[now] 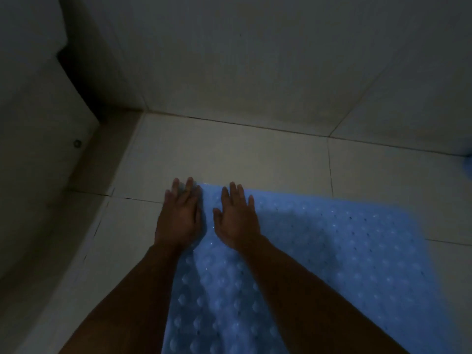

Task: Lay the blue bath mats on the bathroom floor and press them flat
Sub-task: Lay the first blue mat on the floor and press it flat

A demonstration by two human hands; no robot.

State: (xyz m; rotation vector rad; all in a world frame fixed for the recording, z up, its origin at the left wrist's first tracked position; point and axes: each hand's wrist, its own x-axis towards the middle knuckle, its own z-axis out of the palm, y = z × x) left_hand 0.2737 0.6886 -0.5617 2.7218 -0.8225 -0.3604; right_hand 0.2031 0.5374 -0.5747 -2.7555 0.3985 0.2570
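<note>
A blue bath mat (332, 251) with a bubbled, perforated surface lies on the pale tiled floor (229, 159), filling the lower right of the head view. My left hand (180, 215) rests palm down on the mat's far left corner, fingers spread and reaching over its edge. My right hand (236, 215) lies flat beside it, palm down on the mat near its far edge. Both hands hold nothing. My forearms cover part of the mat's near left side.
Tiled walls (255, 60) meet the floor just beyond the mat. A pale curved fixture (38, 149) with a small round fitting stands on the left. A bit of something blue (468, 166) shows at the right edge. The room is dim.
</note>
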